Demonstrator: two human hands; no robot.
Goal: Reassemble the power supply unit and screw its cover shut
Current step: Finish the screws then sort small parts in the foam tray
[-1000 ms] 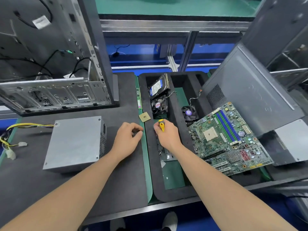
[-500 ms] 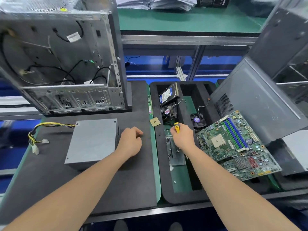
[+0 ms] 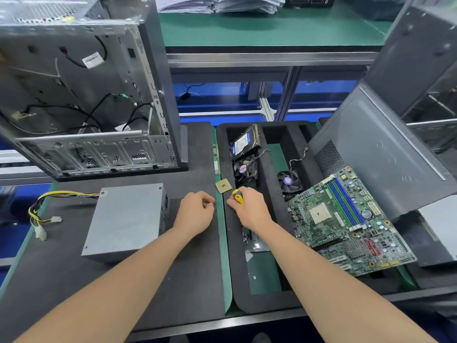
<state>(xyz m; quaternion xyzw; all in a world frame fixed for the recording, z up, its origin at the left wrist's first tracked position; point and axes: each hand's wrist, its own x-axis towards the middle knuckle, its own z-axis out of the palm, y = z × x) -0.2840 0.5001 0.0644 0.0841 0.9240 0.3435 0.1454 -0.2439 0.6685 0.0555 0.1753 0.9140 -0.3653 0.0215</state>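
Right hand [image 3: 249, 212] grips the yellow-handled screwdriver [image 3: 238, 196] mid-frame, probably ready for fastening; left hand [image 3: 195, 214] curls near the power supply unit [image 3: 128, 219], contents impossible to tell.

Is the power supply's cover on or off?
On. The power supply is a closed grey box; no inside parts show. Whether it is screwed, I cannot tell.

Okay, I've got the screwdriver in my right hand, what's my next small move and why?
Probably bring both hands left to the power supply unit: the right hand grips the yellow-handled screwdriver, the left hand has its fingers curled as if pinching something small, and the unit lies apart from both.
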